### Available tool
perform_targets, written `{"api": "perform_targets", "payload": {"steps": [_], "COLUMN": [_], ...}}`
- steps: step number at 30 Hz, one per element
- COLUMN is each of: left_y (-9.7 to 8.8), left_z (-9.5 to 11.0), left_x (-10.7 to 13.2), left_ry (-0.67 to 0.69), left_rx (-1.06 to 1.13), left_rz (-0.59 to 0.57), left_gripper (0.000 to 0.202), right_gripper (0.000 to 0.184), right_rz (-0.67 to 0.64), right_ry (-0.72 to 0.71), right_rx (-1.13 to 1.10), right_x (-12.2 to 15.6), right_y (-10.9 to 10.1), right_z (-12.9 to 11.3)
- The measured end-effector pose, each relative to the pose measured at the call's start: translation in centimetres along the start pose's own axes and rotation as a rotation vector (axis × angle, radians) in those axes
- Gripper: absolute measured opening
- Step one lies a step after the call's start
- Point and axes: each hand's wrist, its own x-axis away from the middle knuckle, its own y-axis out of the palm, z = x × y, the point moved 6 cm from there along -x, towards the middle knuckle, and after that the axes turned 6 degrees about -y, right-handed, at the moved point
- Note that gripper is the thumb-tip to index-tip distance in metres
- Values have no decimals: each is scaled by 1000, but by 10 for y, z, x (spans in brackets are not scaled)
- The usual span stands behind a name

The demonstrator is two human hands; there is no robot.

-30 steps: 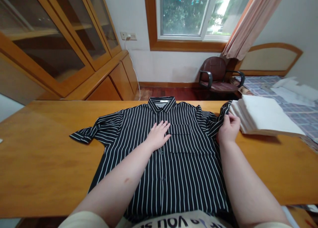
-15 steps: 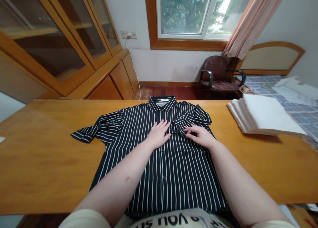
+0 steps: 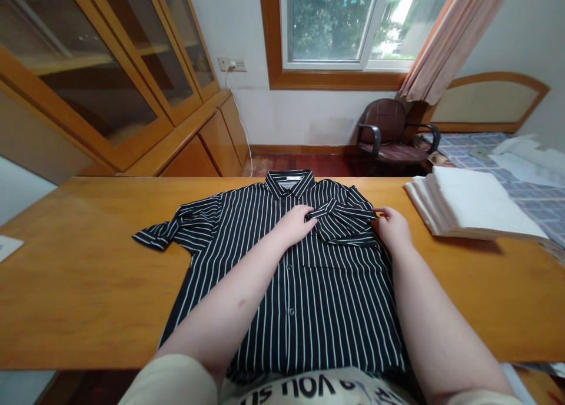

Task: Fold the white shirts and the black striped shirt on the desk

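Note:
A black shirt with white stripes (image 3: 260, 275) lies front up on the table, its collar at the far edge. One sleeve (image 3: 176, 222) stretches out to the left. The other sleeve (image 3: 342, 219) is folded inward over the chest. At the cuff end of this folded sleeve, my left hand (image 3: 299, 223) has its thumb and fingers closed on the fabric. My right hand (image 3: 395, 229) pinches the sleeve's outer fold at the shirt's right side, fingers curled. The lower hem is partly hidden by my own clothing.
A stack of white folded cloth or paper (image 3: 477, 205) sits at the right of the wooden table (image 3: 88, 287). A white flat item (image 3: 9, 247) lies at the left edge. Beyond stand a brown armchair (image 3: 384, 128), a bed (image 3: 468, 143) and a glass-door cabinet (image 3: 176, 116).
My left hand has moved right from the shirt's middle to the cuff. My right hand has shifted outward to the sleeve's fold. The folded sleeve is spread wider across the chest.

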Motion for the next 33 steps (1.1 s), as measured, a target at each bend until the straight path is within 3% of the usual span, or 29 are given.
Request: {"api": "perform_targets", "payload": {"steps": [5,10,16,23,27,30,33], "left_y": [20,36,27,4,-1,-2,0], "left_z": [-2,7,4,-23,-41,-55,-65], "left_x": [-54,-71,-43,16,35,35,28], "left_ry": [-273,-284,-261,-329,-349,-367,-386], "left_rx": [80,60,18,-89,-102,35,359], "left_rz": [-3,-8,29,11,-36,-29,24], "left_gripper": [56,55,26,18,13,17,41], "right_gripper": [40,45,49,35,34,33,31], "right_rz": [-3,-53,1,-2,17,-3,-13], "right_ry": [-21,-50,-16,-134,-156,-122,-15], "right_rx": [-123,-299,-361,16,39,22,-89], "right_x": [-2,-5,-6,-5,-5,-3,-1], "right_y": [27,36,35,26,23,24,24], "right_z": [-1,1,10,-7,-9,-7,-2]}}
